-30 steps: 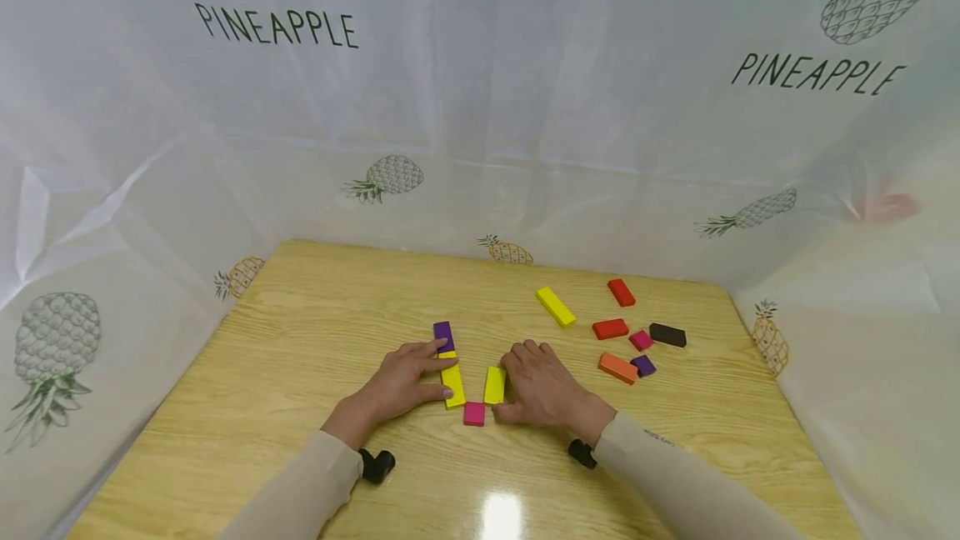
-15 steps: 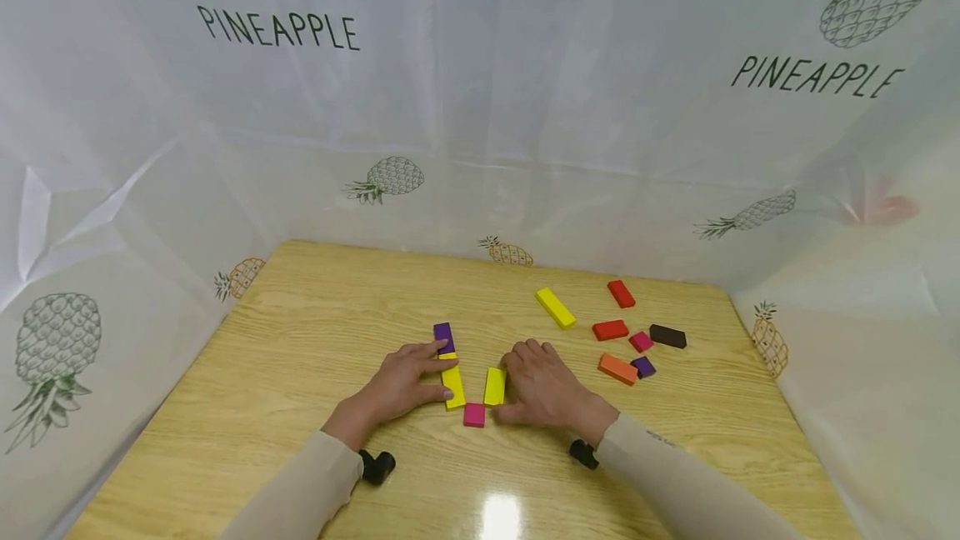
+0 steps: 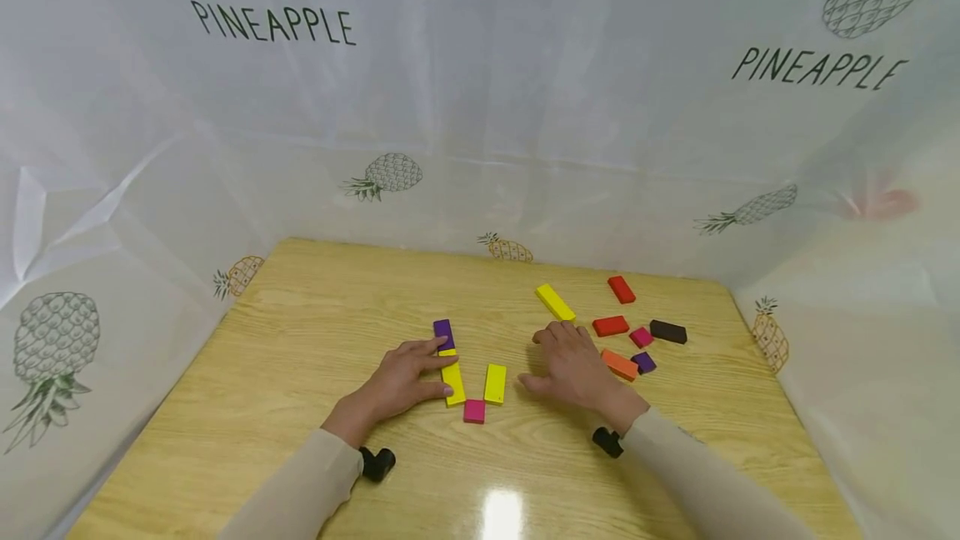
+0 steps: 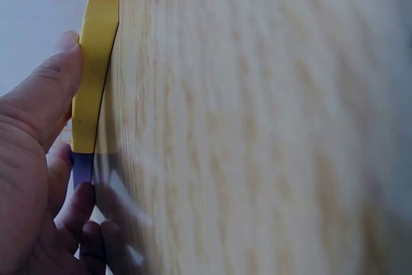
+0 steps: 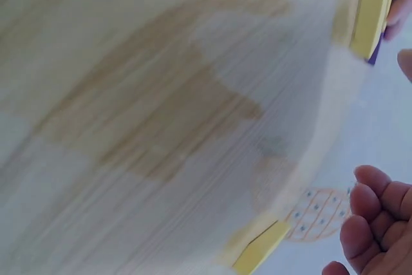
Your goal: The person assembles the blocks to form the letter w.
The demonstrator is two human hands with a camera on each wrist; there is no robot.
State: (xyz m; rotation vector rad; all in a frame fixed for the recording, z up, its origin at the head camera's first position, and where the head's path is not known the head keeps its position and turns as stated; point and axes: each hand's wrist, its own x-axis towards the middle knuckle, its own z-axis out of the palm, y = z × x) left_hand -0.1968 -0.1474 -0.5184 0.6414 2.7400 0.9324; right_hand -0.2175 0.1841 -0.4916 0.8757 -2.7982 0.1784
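Note:
My left hand (image 3: 393,382) rests on a line of two flat blocks, a purple block (image 3: 443,328) and a yellow block (image 3: 454,377). In the left wrist view the thumb lies against the yellow block's upper face, while fingertips touch the purple block (image 4: 82,167). A pink square block (image 3: 474,412) sits at the yellow block's near end. Across from these, a second yellow block (image 3: 495,383) lies with its near end by the pink one. Holding nothing, my right hand (image 3: 573,373) hovers over the table to the right, fingers loosely bent, near a long yellow block (image 3: 553,302) and an orange block (image 3: 619,364).
Towards the back right lie two red blocks, one farther (image 3: 621,289) and one nearer (image 3: 611,326), a small pink block (image 3: 641,337), a dark brown block (image 3: 668,332) and a small purple block (image 3: 643,362). A pineapple-print sheet (image 3: 480,107) hangs around the wooden table (image 3: 337,290).
My right hand has let go of the shorter yellow block and moved right and slightly away, towards the loose blocks. The left hand stays in place.

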